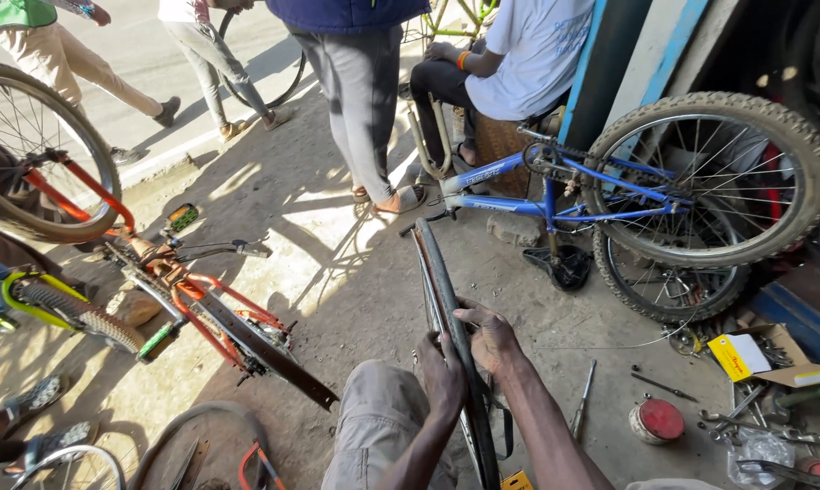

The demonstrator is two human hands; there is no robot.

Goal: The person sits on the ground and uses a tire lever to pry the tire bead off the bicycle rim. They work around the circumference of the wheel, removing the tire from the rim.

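At the far left we see an orange bicycle (pixel 170 290) lying upside down on the bare ground (pixel 337 272), and beyond it people stand or sit in the sun. Moving in, our left hand (pixel 442 377) sits on the near side of a bicycle wheel (pixel 437 272) stood edge-on between our knees, fingers curled shut over its black tyre. The wheel's long line runs away from us, from our lap up toward a blue bicycle (pixel 610 191) turned over by the wall. Our right hand (pixel 493 338) is a little farther up the same tyre, just beside the left, thumb and fingers pressed closed on the rubber, forearm slanting in from lower right. Both hands touch the tyre; the left is lower and closer to our body. To the right lie a screwdriver (pixel 582 399), a red round tin (pixel 657 420) and a yellow box (pixel 741 356).
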